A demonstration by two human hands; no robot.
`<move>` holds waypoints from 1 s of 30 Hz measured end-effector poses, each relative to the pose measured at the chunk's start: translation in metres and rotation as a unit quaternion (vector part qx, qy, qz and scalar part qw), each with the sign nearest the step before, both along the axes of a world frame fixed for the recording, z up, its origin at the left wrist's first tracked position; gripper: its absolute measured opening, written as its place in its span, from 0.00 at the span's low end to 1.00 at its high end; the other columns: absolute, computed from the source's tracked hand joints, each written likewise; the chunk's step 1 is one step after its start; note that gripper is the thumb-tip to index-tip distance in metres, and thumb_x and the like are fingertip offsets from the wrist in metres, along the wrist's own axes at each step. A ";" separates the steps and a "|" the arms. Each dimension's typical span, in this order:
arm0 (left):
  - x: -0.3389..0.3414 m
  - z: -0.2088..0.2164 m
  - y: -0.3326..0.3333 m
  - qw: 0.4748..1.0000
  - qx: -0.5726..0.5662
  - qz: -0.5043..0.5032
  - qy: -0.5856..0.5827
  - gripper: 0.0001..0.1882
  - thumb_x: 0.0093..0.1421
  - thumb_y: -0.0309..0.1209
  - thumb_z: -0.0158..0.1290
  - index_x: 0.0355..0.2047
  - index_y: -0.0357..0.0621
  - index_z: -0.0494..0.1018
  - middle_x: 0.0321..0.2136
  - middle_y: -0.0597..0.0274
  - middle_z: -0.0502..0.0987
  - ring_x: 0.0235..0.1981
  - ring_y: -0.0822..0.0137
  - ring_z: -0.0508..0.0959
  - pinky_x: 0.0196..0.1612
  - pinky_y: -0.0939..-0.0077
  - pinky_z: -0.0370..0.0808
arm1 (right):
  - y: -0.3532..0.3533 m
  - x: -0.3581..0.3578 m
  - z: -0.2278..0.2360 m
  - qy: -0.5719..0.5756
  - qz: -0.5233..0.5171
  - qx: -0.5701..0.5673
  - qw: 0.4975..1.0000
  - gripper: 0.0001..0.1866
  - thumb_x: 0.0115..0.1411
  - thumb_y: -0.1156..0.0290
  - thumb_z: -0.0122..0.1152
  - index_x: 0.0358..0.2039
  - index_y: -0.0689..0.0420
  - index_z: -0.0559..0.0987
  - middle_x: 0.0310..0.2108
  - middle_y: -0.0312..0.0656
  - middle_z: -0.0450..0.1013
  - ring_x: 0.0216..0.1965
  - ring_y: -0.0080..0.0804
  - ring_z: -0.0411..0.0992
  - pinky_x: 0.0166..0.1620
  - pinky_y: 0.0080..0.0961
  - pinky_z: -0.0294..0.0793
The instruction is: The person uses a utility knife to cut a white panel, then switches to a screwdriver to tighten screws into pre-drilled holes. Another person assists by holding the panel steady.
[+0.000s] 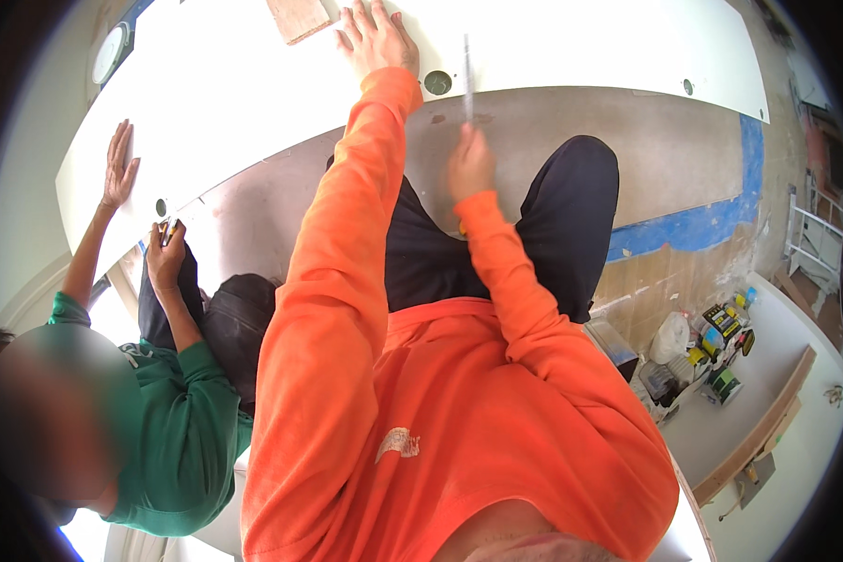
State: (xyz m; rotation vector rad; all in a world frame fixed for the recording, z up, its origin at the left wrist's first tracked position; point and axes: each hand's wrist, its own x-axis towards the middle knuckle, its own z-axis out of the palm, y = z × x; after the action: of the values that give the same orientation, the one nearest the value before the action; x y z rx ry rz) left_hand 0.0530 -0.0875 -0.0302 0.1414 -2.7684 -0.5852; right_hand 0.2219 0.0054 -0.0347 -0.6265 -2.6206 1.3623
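A large white panel (pixel 571 42) spreads across the top of the view, with a round hole (pixel 437 82) at its near edge. My left hand (pixel 378 42) lies on the panel with fingers stretched out, beside a brown wooden block (pixel 295 19). My right hand (pixel 471 164), smeared by motion, is closed on the lower end of a long narrow grey tool (pixel 467 80). Its thin blade-like length points up across the panel's edge, just right of the hole. Blur hides its exact kind.
At left, a co-worker in green rests one hand (pixel 119 169) on the panel; their other hand (pixel 167 253) holds a small tool. Smaller holes (pixel 687 87) pierce the panel. Blue tape (pixel 674 229) borders the floor covering. Tools and packages (pixel 712 342) cluster at right, near a ladder (pixel 815 234).
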 end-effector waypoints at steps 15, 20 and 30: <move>0.073 0.025 -0.001 0.924 0.066 -0.362 0.106 0.10 0.57 0.32 0.59 0.39 0.49 0.78 0.34 0.64 0.73 0.35 0.61 0.73 0.39 0.66 0.71 | 0.085 0.022 0.029 0.052 -0.115 -0.395 0.910 0.19 0.71 0.51 0.38 0.31 0.52 0.63 0.14 0.28 0.54 0.12 0.15 0.50 0.14 0.17 0.48; 0.094 0.017 0.014 0.938 -0.018 -0.318 0.136 0.09 0.51 0.28 0.58 0.35 0.47 0.77 0.33 0.68 0.72 0.35 0.64 0.73 0.38 0.69 0.71 | 0.091 0.023 0.018 0.048 -0.122 -0.415 0.900 0.18 0.71 0.52 0.38 0.31 0.52 0.64 0.15 0.29 0.55 0.12 0.15 0.51 0.14 0.17 0.49; 0.079 0.038 0.031 0.906 -0.210 -0.363 0.058 0.02 0.50 0.25 0.52 0.26 0.44 0.73 0.31 0.60 0.73 0.37 0.62 0.76 0.39 0.68 0.75 | 0.098 0.022 0.006 0.051 -0.094 -0.403 0.909 0.19 0.71 0.50 0.39 0.32 0.52 0.65 0.14 0.28 0.55 0.11 0.15 0.52 0.14 0.16 0.50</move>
State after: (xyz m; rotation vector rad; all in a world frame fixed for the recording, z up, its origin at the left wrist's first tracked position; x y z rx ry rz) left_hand 0.1322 -0.0565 0.0077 -1.0155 -2.6910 -0.1196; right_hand 0.2443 0.1032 -0.0291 -0.8211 -1.7670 2.3134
